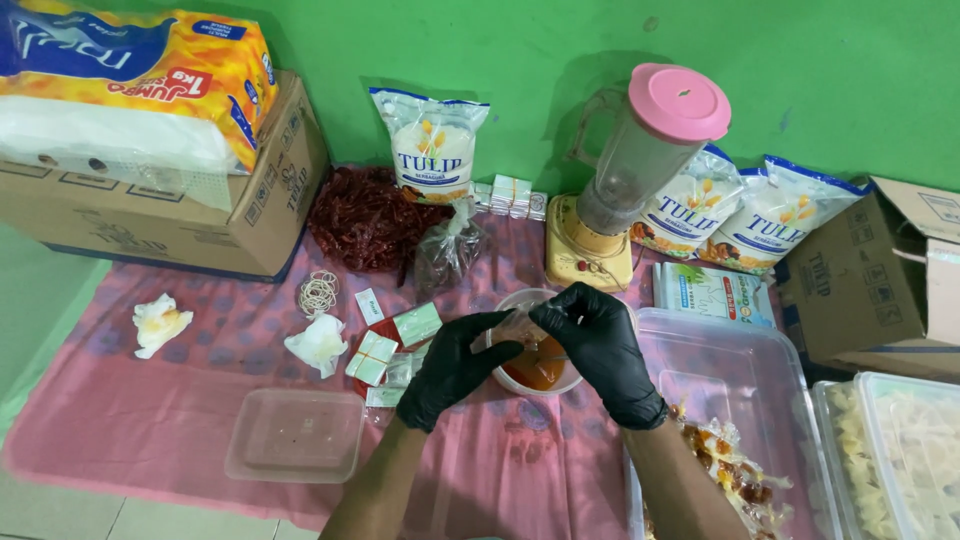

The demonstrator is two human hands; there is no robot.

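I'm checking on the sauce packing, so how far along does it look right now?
Done: several small filled clear packets lie in the big clear plastic tub on the right. In hand: the left hand and right hand, both in black gloves, hold a small clear plastic bag over the round bowl of orange-red sauce. Left: sauce remains in the bowl.

Pink cloth (150,400) w/ boxes, blender (620,180), tubs.

You've got a small clear plastic bag (512,328) pinched at mid-scene, held just above the bowl; it's crumpled, thin, see-through; the round pale bowl (537,383) sits upright on the pink cloth, holding orange-red sauce.
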